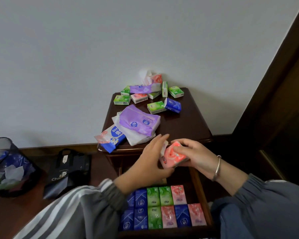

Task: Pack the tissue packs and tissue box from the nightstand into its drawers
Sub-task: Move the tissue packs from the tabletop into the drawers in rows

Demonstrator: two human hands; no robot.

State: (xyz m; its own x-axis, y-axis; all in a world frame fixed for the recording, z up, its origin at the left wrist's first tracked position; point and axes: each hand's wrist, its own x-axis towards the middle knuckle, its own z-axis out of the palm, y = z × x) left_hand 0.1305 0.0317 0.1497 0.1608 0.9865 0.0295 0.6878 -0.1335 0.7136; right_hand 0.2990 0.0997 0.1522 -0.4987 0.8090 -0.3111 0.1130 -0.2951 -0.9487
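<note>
A pink tissue pack (173, 156) is held in front of the dark wooden nightstand (188, 128), above its pulled-out drawer (201, 192). My right hand (196, 156) grips the pack from the right. My left hand (151, 160) touches its left end with straight fingers. In the drawer stand rows of blue, green and pink packs (162, 207). On the nightstand top lie several small green, pink and blue packs (156, 106), a large purple pack (139, 122), a blue-and-white pack (110, 138) at the front left corner, and at the back a purple tissue pack (143, 88).
A black mesh waste bin (9, 167) with crumpled wrappers stands on the floor at the left. Beside it lies a black bag (69, 171). A dark wooden frame (273, 83) rises at the right. The white wall is behind the nightstand.
</note>
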